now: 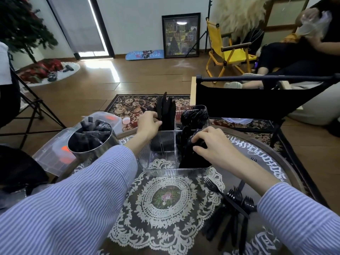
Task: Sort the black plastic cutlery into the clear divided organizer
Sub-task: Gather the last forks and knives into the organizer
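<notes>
In the head view, a clear divided organizer (161, 169) is seen standing on the lace-covered round surface (165, 214), directly in front of the person. A bundle of black knives (165, 111) is held upright in the far-left compartment by the left hand (148, 124), its grip curled round the handles, probably so they settle together and stay standing. The right hand (211, 144) is laid over the black spoons (189, 144) in the near-right compartment, its grip curled onto them, apparently to press them down level. More spoons are stacked in the far-right compartment. The near-left compartment appears mostly unfilled. A loose pile of black forks (237, 201) is left lying on the surface to the right, near the right sleeve, not yet sorted. A metal pot (88, 138) holding dark items is placed to the left.
</notes>
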